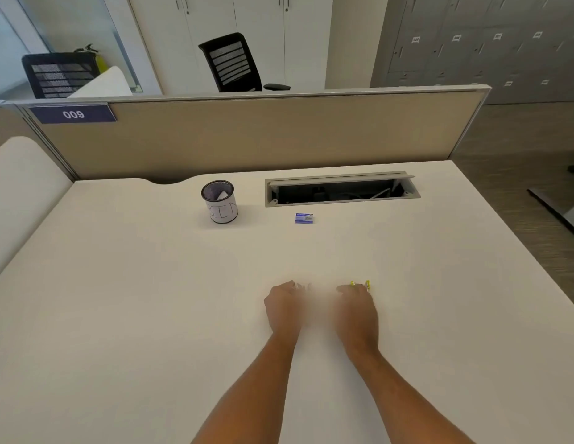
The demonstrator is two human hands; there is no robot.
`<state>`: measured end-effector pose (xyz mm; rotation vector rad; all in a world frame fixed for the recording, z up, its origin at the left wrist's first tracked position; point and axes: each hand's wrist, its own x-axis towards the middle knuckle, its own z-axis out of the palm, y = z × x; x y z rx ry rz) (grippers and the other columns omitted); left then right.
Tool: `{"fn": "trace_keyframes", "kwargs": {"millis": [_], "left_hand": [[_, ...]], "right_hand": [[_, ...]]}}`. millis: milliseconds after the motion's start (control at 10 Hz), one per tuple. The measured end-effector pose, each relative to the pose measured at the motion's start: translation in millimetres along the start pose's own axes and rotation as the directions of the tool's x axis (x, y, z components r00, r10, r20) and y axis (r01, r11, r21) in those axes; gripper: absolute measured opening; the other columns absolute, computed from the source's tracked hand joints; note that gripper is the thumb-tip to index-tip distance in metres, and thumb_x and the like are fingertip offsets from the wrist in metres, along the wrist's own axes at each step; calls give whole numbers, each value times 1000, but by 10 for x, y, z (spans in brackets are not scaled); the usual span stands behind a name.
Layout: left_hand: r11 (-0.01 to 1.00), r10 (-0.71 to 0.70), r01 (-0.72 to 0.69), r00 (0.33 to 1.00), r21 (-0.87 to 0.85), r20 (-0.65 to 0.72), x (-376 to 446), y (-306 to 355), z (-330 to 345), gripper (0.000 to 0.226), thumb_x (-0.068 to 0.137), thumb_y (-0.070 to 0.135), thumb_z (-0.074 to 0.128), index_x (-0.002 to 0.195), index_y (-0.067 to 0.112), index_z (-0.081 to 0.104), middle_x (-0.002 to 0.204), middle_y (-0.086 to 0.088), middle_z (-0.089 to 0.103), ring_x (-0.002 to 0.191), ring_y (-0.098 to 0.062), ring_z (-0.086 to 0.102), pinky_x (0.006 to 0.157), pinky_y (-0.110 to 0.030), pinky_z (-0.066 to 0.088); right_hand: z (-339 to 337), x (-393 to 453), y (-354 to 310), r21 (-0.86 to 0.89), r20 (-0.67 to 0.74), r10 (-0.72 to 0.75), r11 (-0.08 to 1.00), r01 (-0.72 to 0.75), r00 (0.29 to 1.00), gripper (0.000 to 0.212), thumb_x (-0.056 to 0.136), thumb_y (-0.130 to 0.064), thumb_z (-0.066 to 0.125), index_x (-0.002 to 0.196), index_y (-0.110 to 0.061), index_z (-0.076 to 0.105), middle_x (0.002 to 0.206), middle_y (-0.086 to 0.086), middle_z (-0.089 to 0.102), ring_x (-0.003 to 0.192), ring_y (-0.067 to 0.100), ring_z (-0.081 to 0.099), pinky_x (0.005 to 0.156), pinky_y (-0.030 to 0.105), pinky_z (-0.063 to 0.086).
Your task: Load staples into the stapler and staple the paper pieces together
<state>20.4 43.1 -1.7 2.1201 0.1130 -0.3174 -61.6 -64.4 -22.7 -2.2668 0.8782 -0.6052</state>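
While both forearms reach out over the pale table (151,299), two hands lie near its middle, side by side and apart, with a blurred patch between them. The left hand (284,304) rests palm down, its fingers loosely bent and blurred at the tips; whether it holds anything cannot be told. The right hand (357,307) curls over a small yellow object (359,284), probably the stapler, which peeks out just past its knuckles. One blue staple box (304,218) lies flat well beyond both hands, apart from them, just in front of one open cable tray (341,189) set into the table. One mesh pen cup (219,201) wrapped in paper stands left of the box. Behind the beige partition (263,136) are two black chairs (231,62)
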Motion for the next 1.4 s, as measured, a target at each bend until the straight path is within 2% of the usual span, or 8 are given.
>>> {"fn": "trace_keyframes", "kwargs": {"millis": [100,300,500,600,800,1100,1300,1400], "left_hand": [[1000,28,-28,1000,1,-12,13,6,15,45,92,11,59,55,16,34,46,5,34,39,-11,36,34,-10,29],[1000,27,-26,997,15,-72,19,-48,75,47,96,19,57,53,16,39,46,5,46,42,-8,39,42,-22,31],[997,42,-39,998,61,-50,-7,-50,93,35,95,23,55,64,9,48,70,-10,62,55,-22,57,55,-36,54],[995,62,-60,998,84,-29,-21,-54,102,31,93,24,60,66,13,48,83,-13,64,55,-18,54,53,-27,44],[988,95,-90,995,125,-33,-86,-87,80,21,91,26,65,80,9,59,94,1,54,74,-17,60,63,-26,43],[986,134,-129,990,107,-46,-153,-160,39,13,91,26,66,95,14,69,102,1,54,74,-11,56,66,-24,40],[893,365,-334,929,301,-52,-108,-268,-119,37,98,26,56,134,16,62,133,2,60,117,-22,56,89,-31,46],[747,529,-457,848,483,-16,-78,-341,-232,43,99,19,54,141,12,55,141,-3,59,129,-27,53,101,-38,44]], "right_hand": [[-121,104,108,-81,-101,39,996,-47,994,33,80,-13,82,110,-7,71,104,11,63,98,33,58,75,41,55],[-175,180,207,-153,-12,163,975,-163,987,42,90,-23,74,129,-9,67,116,12,66,107,34,58,77,37,49],[-145,156,200,-123,23,158,980,-154,987,40,91,-17,71,130,-11,66,118,12,66,107,34,61,79,37,49],[-130,141,189,-115,39,150,983,-145,988,41,90,-17,72,130,-11,65,118,11,65,107,33,61,81,37,49],[-111,144,171,-93,49,130,988,-125,990,38,86,-17,74,123,-10,67,111,11,66,101,33,63,76,37,51],[-114,149,194,-95,54,112,990,-107,992,41,83,-20,77,121,-11,65,111,10,64,98,33,64,73,35,50],[-245,161,275,-99,-58,14,995,-20,998,39,94,-32,69,125,-9,65,118,11,64,106,32,62,76,40,55],[-351,212,357,-212,-85,-175,965,154,981,34,97,-18,65,128,-4,66,121,14,69,110,36,65,86,43,57]]}}
